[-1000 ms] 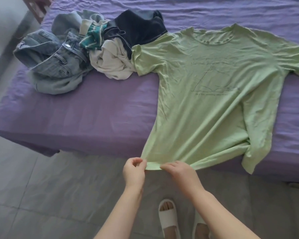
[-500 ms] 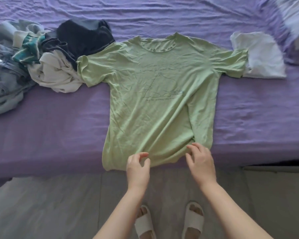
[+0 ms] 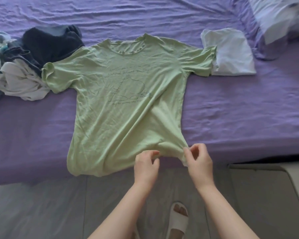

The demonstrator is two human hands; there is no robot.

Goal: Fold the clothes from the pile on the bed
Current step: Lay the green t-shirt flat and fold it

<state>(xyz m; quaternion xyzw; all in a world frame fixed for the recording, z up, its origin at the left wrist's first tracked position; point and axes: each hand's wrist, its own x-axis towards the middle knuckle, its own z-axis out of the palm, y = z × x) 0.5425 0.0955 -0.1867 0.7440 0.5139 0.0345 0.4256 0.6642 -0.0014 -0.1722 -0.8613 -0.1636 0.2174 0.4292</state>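
Just ahead, green T-shirt (image 3: pixel 124 107) hem, pinched by left hand (image 3: pixel 146 167), right hand (image 3: pixel 199 163)

T-shirt (image 3: pixel 128 107) is spread flat on the bed (image 3: pixel 240 118), collar at the far side, hem hanging over the near edge. Clothes pile (image 3: pixel 29 64) sits to its left, touching the left sleeve. Folded garment (image 3: pixel 231 52) is just past the right sleeve. Both hands, left (image 3: pixel 146 167) and right (image 3: pixel 199 163), are at the hem's right part.
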